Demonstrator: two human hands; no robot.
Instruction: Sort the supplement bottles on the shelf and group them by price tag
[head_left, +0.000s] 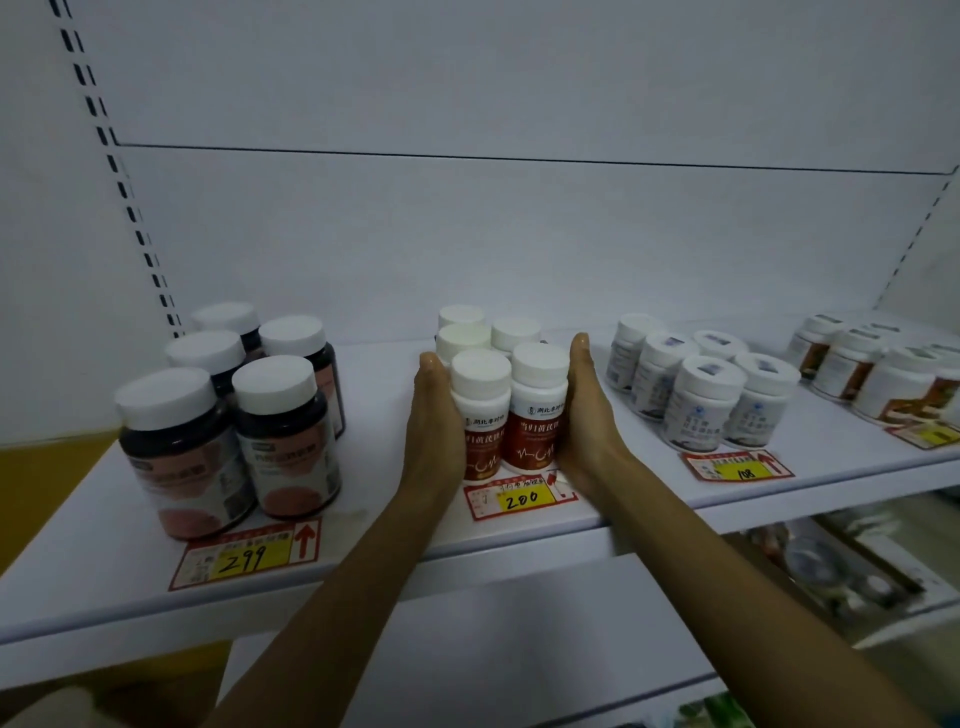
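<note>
The red bottles, five in a cluster, stand upright at mid-shelf, and the 200 tag lies flat on the shelf at their 6 o'clock. The left hand lies against the cluster at its 9 o'clock, fingers straight and together, pressing the front-left bottle. The right hand mirrors it at 3 o'clock, fingers straight, flat against the front-right bottle. The dark bottles stand well apart at the cluster's 9 o'clock, behind the 299 tag. The white bottles stand at its 3 o'clock, behind the 108 tag. A further group stands beyond them at the frame edge
</note>
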